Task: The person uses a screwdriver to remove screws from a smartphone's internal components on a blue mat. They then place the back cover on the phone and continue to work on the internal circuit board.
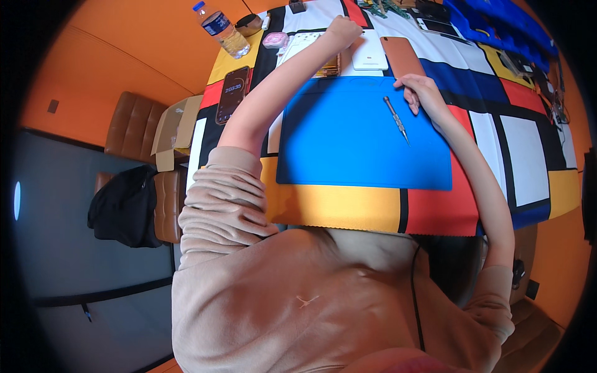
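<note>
My left hand (344, 34) reaches over the far side of the table, just above a white phone (371, 55). Its fingers are drawn together; what they hold, if anything, I cannot make out. At the far right corner of a blue work mat (354, 143) rests my right hand (420, 93), fingers loosely bent and apart, with nothing seen in them. A slim metal screwdriver (396, 119) lies on the mat beside that hand. Beyond the mat is a brown flat panel (402, 57). Partly behind my left forearm is a white tray-like item (303, 41).
At the far left stand a water bottle (222, 31) and a pink round case (275, 40). A dark smartphone (234, 93) lies left of the mat. Blue bins (497, 28), another phone (438, 27) and green circuit boards (385, 7) occupy the far right.
</note>
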`<act>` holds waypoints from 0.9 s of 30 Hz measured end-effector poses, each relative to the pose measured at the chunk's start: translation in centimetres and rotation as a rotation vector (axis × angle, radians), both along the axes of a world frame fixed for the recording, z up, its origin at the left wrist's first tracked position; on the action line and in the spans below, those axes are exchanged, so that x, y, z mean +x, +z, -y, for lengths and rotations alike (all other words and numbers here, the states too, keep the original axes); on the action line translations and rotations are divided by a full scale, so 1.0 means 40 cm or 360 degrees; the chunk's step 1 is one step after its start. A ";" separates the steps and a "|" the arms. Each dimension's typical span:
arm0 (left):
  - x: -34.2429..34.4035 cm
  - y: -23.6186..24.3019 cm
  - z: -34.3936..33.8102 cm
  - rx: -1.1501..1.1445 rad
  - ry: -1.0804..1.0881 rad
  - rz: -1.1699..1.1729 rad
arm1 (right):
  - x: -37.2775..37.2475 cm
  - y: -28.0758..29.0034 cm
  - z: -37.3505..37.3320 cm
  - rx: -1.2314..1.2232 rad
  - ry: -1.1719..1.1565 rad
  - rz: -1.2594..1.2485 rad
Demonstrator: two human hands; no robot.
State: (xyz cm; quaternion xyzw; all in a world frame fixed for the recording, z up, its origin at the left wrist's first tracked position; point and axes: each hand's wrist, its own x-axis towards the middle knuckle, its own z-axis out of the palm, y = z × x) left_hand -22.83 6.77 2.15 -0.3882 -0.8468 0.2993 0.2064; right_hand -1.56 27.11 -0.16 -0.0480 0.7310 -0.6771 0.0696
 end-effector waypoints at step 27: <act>-0.045 0.089 0.067 0.0310 0.0141 0.0760 | 0.006 0.005 0.008 -0.0038 0.0007 -0.0003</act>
